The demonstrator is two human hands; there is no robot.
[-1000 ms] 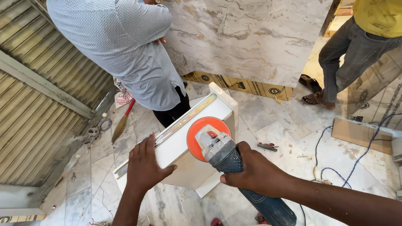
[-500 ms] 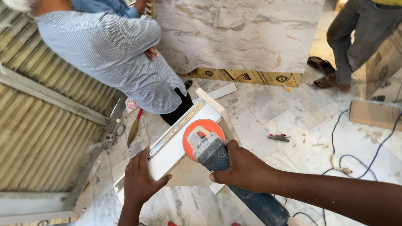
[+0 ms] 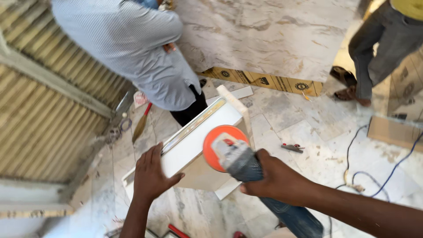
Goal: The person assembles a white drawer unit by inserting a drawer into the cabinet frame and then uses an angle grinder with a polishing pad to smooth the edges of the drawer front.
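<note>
Two bystanders (image 3: pixel 145 57) crowd the tile (image 3: pixel 198 136); cables (image 3: pixel 379 172) trail nearby.

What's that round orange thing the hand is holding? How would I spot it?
Find the big white slab propped at a slant in the middle of the marble floor, steadied by the left hand. At its right edge, the right hand grips an angle grinder with a grey body. Its bright orange round guard is the only orange disc among all the pale stone.
</note>
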